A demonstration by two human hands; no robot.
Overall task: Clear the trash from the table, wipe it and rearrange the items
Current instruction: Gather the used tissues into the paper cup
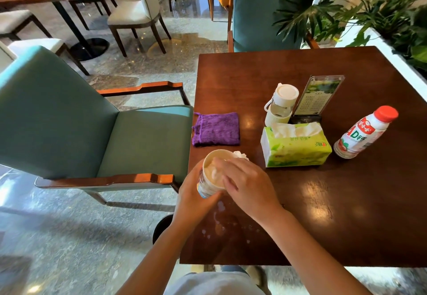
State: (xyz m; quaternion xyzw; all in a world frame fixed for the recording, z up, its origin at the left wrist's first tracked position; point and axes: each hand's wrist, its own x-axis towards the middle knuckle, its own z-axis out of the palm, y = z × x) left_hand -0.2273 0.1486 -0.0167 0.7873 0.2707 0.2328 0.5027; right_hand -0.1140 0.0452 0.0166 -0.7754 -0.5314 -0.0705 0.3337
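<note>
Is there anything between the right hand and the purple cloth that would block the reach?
Yes: the paper cup, gripped by the left hand, stands between the right hand and the purple cloth. The right hand's fingers are at the cup's mouth, pushing tissue in. Beyond the cup, bare table.

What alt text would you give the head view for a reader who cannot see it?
A person's left hand grips a paper cup at a dark wooden table's near-left edge while the right hand pushes white tissue into it. Behind lie a purple cloth, tissue pack, two bottles and a menu stand.
</note>
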